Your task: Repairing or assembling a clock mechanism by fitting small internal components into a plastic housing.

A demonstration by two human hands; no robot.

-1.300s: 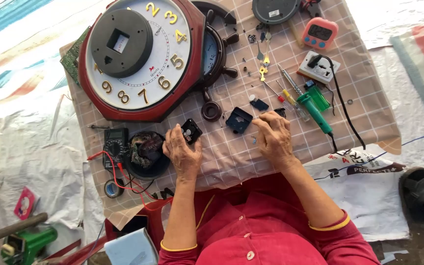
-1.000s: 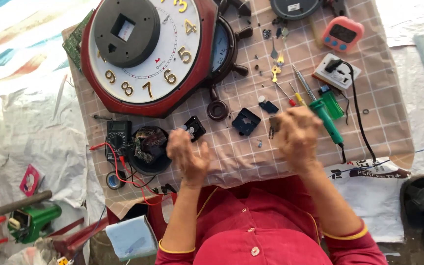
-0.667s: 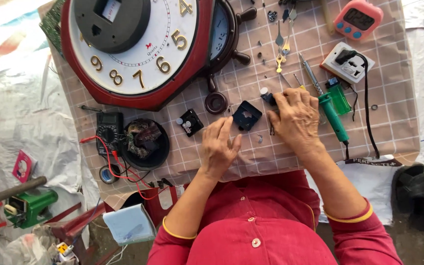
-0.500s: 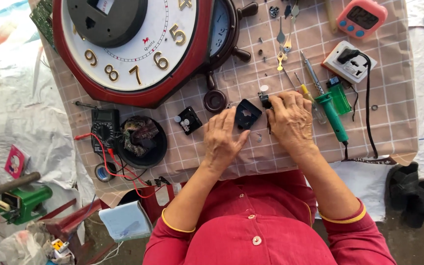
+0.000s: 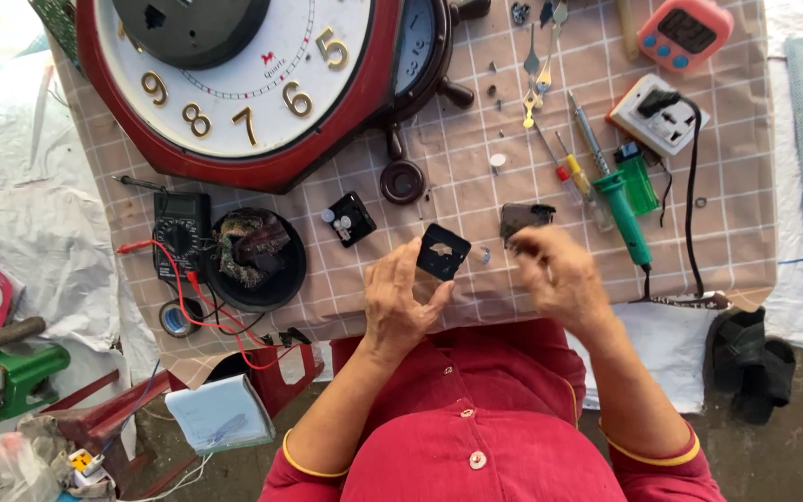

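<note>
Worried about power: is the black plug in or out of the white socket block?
In. The black plug sits in the white socket block, its cable running off.

A large wall clock (image 5: pixel 234 84) with a red rim, white face and gold numerals lay across the upper left of the worktop (image 5: pixel 476 186), which carried a checked tan cloth. A dark ship's-wheel clock (image 5: pixel 420 56) sat partly under its right edge. A black multimeter (image 5: pixel 181 234) with red leads lay beside a round black dish (image 5: pixel 255 260) of clutter. A small black clock movement (image 5: pixel 350 218) rested near the centre. At right: a green-handled soldering iron (image 5: pixel 625 209), a green lighter (image 5: pixel 638 184), screwdrivers (image 5: pixel 576 172), a white socket adapter (image 5: pixel 659 116) and a pink digital timer (image 5: pixel 685 33). Gold clock hands (image 5: pixel 533 79) lay above. Dark sandals (image 5: pixel 753 363) stood on the floor.
</note>
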